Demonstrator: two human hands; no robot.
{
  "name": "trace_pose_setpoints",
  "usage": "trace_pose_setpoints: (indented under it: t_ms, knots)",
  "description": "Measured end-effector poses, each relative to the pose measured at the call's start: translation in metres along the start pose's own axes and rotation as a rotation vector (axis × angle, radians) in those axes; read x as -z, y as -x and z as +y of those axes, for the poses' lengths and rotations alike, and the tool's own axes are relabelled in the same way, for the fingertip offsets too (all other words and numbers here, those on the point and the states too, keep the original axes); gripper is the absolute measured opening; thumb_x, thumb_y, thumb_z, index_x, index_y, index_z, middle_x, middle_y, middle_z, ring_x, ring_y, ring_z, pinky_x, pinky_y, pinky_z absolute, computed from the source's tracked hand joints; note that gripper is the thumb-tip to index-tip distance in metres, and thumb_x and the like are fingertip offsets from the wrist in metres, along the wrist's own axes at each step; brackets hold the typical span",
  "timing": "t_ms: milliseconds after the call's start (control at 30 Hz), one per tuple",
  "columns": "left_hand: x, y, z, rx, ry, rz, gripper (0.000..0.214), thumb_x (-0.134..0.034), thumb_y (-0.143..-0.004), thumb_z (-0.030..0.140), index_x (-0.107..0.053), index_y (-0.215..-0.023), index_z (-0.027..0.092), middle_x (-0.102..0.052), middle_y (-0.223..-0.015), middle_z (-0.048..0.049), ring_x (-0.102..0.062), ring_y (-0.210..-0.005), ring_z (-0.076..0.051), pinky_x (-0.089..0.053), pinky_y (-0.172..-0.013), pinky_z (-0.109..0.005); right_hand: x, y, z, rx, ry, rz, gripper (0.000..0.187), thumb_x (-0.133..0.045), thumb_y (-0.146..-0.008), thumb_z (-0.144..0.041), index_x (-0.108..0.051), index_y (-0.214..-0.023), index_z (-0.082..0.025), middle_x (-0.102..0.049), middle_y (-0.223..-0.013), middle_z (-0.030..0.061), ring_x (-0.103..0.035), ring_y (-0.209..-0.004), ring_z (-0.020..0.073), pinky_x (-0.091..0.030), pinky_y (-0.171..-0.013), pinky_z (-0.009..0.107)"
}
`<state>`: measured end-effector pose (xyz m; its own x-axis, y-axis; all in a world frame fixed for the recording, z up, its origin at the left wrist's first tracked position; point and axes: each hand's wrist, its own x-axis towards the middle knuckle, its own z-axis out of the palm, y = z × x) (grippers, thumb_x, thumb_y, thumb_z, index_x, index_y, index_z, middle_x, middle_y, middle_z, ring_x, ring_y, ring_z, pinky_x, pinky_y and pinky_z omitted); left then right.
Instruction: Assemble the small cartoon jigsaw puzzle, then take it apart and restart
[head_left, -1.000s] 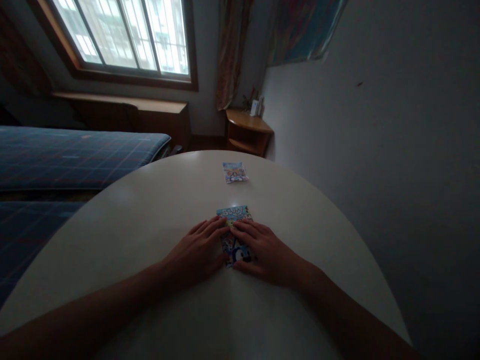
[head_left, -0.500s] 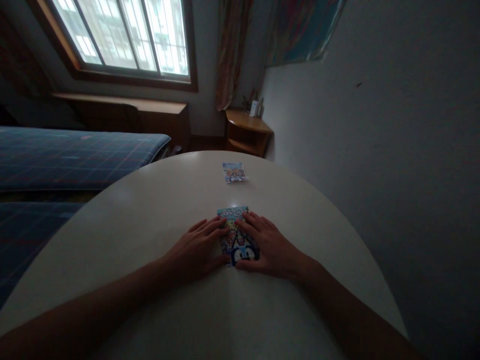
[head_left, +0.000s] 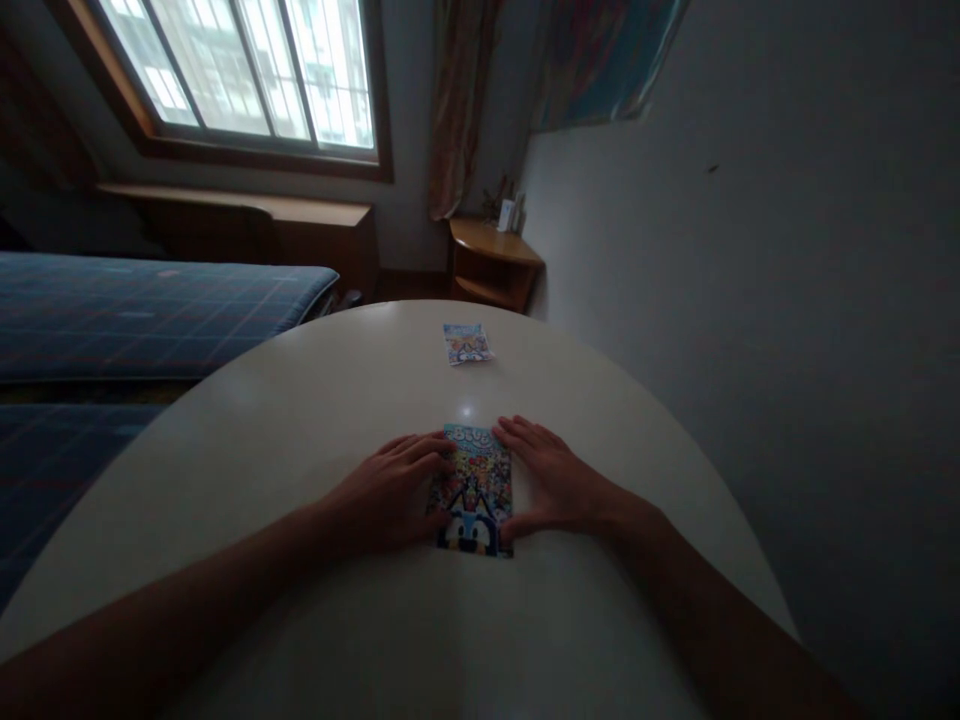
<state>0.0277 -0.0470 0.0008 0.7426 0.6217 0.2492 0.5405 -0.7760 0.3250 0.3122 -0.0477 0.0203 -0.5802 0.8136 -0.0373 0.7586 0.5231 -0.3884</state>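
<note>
A flat rectangular cartoon-printed card or thin booklet lies on the white round table, a blue dog's face at its near end and lettering at its far end. My left hand rests at its left side, fingers stretched out and the fingertips and thumb over that edge. On the opposite side is my right hand, thumb and fingers spread apart, with the tips by the right edge. Farther off on the table lies a smaller packet in a similar print, slightly crinkled.
Left of the table is a bed with a blue checked mattress. A wooden corner shelf holding small items stands past the far edge. The white wall runs along the right, and a barred window is at the back left.
The card or booklet has turned straighter and slid a little towards me. My right hand has moved right, off its top to its edge. My left hand has barely shifted.
</note>
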Motion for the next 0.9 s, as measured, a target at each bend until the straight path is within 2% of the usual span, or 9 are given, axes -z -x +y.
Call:
trace_pose_setpoints:
  t_ms: [100,167,267,400,600,900]
  knots:
    - [0.0002,0.0005,0.0003,0.001,-0.029,-0.015,0.07,-0.071,-0.077,0.051,-0.044,-0.135,0.023,-0.037,-0.154,-0.0132,-0.03,-0.144,-0.033,-0.034,-0.112,-0.055,-0.0024,-0.0028,0.0009,0.013,0.005,-0.043,0.115,-0.071,-0.062,-0.076,-0.031,-0.152,-0.016,-0.026,-0.159,0.016,-0.016,-0.148,0.0342,-0.014,-0.119,0.055]
    - [0.0002,0.0009,0.0007,0.002,-0.047,-0.038,0.078,-0.069,-0.078,0.056,-0.038,-0.142,0.024,-0.032,-0.156,-0.014,-0.027,-0.144,-0.033,-0.032,-0.114,-0.056,-0.0029,-0.0035,0.0004,0.017,-0.001,-0.034,0.113,-0.069,-0.063,-0.077,-0.032,-0.151,-0.017,-0.026,-0.159,0.0143,-0.015,-0.148,0.0338,-0.013,-0.119,0.055]
    - [0.0003,0.0016,0.0025,0.015,-0.068,-0.063,0.076,-0.065,-0.08,0.059,-0.039,-0.141,0.023,-0.036,-0.154,-0.0139,-0.032,-0.142,-0.032,-0.03,-0.115,-0.055,-0.0028,-0.0032,0.0009,0.009,-0.006,-0.017,0.111,-0.066,-0.065,-0.079,-0.032,-0.152,-0.019,-0.026,-0.159,0.0121,-0.015,-0.148,0.0325,-0.015,-0.12,0.053]
    - [-0.0009,0.003,0.0062,0.054,-0.088,-0.029,0.074,-0.065,-0.079,0.062,-0.043,-0.138,0.022,-0.038,-0.153,-0.0138,-0.037,-0.139,-0.034,-0.032,-0.113,-0.056,-0.0027,-0.002,0.0032,0.014,-0.013,-0.015,0.11,-0.065,-0.065,-0.079,-0.031,-0.152,-0.02,-0.025,-0.159,0.0111,-0.015,-0.148,0.0329,-0.015,-0.119,0.053]
    - [-0.0044,0.0035,0.0077,0.076,-0.099,0.038,0.065,-0.07,-0.077,0.054,-0.05,-0.131,0.022,-0.048,-0.146,-0.012,-0.046,-0.133,-0.033,-0.039,-0.109,-0.053,-0.0024,-0.0014,0.0009,0.045,0.009,-0.054,0.114,-0.07,-0.064,-0.074,-0.025,-0.154,-0.02,-0.02,-0.161,0.0121,-0.011,-0.149,0.0346,-0.011,-0.119,0.056]
    - [-0.0026,-0.0016,0.0086,0.083,-0.075,0.081,0.048,-0.068,-0.081,0.046,-0.056,-0.122,0.023,-0.056,-0.136,-0.0106,-0.054,-0.125,-0.031,-0.045,-0.104,-0.051,-0.0037,0.0,0.0016,0.06,0.008,-0.046,0.107,-0.069,-0.066,-0.074,-0.03,-0.153,-0.024,-0.022,-0.161,0.0104,-0.012,-0.148,0.0347,-0.01,-0.119,0.057]
